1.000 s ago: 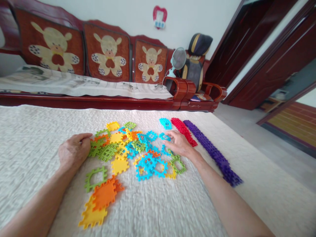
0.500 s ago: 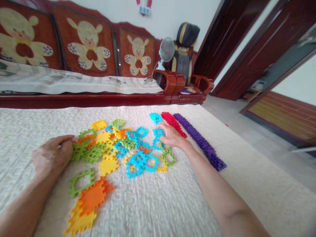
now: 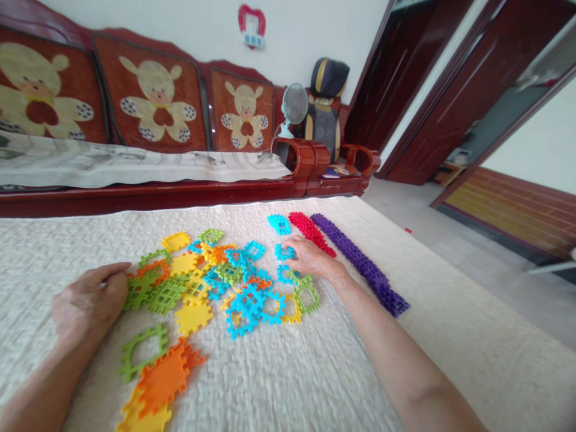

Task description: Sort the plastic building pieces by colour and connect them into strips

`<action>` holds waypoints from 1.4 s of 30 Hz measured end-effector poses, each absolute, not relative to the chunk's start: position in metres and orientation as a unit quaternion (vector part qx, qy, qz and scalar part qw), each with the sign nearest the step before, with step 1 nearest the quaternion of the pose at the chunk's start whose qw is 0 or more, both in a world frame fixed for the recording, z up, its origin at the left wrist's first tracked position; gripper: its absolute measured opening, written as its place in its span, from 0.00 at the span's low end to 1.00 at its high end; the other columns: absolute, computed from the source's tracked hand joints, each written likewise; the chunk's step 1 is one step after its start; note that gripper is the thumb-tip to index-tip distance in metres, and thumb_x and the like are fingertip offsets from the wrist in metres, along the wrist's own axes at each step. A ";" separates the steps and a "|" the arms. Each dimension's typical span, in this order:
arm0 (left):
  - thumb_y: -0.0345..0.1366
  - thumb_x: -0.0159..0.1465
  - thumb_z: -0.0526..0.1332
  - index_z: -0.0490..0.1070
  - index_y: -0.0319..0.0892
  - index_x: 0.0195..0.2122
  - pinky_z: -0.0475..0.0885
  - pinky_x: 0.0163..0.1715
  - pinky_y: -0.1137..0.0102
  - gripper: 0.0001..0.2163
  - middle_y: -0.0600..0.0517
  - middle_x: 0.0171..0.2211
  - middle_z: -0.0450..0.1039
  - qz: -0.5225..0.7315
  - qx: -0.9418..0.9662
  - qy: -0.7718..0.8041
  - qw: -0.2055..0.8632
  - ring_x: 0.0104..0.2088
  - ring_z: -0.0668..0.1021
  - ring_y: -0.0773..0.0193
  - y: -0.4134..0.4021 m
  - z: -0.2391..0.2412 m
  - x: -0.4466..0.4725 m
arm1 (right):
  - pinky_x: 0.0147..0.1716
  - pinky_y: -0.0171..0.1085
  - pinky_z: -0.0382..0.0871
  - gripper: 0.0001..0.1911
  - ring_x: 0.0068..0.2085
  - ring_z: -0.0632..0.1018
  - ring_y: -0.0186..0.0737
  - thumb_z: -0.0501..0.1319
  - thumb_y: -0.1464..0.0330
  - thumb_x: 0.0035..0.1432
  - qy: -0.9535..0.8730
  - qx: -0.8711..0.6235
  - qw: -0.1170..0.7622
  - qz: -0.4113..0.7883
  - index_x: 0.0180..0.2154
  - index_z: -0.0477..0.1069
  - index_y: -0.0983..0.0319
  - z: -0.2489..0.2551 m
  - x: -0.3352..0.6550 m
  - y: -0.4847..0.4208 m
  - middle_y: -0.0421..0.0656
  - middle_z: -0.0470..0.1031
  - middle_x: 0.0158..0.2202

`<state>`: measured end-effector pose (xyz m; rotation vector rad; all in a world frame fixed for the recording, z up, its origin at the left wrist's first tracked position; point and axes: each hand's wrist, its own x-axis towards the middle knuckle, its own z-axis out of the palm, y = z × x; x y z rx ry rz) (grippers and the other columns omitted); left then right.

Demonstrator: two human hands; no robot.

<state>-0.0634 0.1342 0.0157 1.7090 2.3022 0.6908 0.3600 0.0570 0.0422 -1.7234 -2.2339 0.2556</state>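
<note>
My right hand (image 3: 309, 257) is closed with its fingertips on a blue interlocking plastic tile (image 3: 283, 252), right of the loose pile. Just below lies another blue tile, touching a green frame tile (image 3: 307, 295). My left hand (image 3: 92, 297) rests on the cloth at the pile's left edge, fingers curled; what they hold, if anything, is hidden. It is beside green lattice tiles (image 3: 164, 295) and an orange tile. Several yellow, blue, green and orange tiles overlap between the hands. Beyond my right hand are a few overlapping blue tiles (image 3: 279, 224).
A red row of tiles (image 3: 311, 232) and a long purple row (image 3: 360, 261) lie to the right. Nearer me are an orange tile (image 3: 164, 378), a yellow one and a green frame (image 3: 144, 351). A wooden sofa (image 3: 180, 191) stands behind the cloth-covered table (image 3: 270, 390).
The view has tilted, so the scene sits slightly lower and further left. My right fingers stay at the blue tile; my left hand stays by the pile.
</note>
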 end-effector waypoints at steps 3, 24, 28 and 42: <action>0.42 0.58 0.54 0.82 0.48 0.44 0.72 0.54 0.53 0.20 0.50 0.51 0.80 0.243 0.582 0.771 0.088 0.49 0.79 0.45 0.134 0.013 -0.064 | 0.52 0.41 0.68 0.15 0.50 0.76 0.45 0.66 0.73 0.52 -0.761 -0.621 0.168 0.084 0.44 0.75 0.63 0.046 0.360 0.057 0.48 0.77 0.48; 0.41 0.60 0.52 0.81 0.46 0.46 0.71 0.56 0.53 0.20 0.47 0.54 0.78 0.252 0.580 0.767 0.110 0.51 0.79 0.46 0.129 0.017 -0.058 | 0.51 0.43 0.68 0.22 0.53 0.74 0.50 0.60 0.63 0.61 -0.555 -0.789 0.258 -0.046 0.54 0.66 0.66 0.025 0.337 0.096 0.55 0.72 0.52; 0.41 0.59 0.53 0.82 0.47 0.45 0.71 0.56 0.54 0.20 0.49 0.53 0.78 0.256 0.578 0.767 0.106 0.50 0.79 0.48 0.131 0.014 -0.061 | 0.50 0.44 0.69 0.20 0.51 0.76 0.51 0.60 0.63 0.61 -0.549 -0.802 0.234 -0.023 0.53 0.67 0.65 0.028 0.335 0.097 0.57 0.73 0.51; 0.41 0.60 0.51 0.81 0.46 0.46 0.71 0.56 0.56 0.21 0.48 0.51 0.79 0.252 0.584 0.765 0.099 0.50 0.79 0.49 0.129 0.015 -0.060 | 0.50 0.46 0.70 0.19 0.52 0.75 0.54 0.59 0.61 0.63 -0.551 -0.810 0.201 -0.024 0.51 0.68 0.66 0.030 0.333 0.100 0.59 0.73 0.51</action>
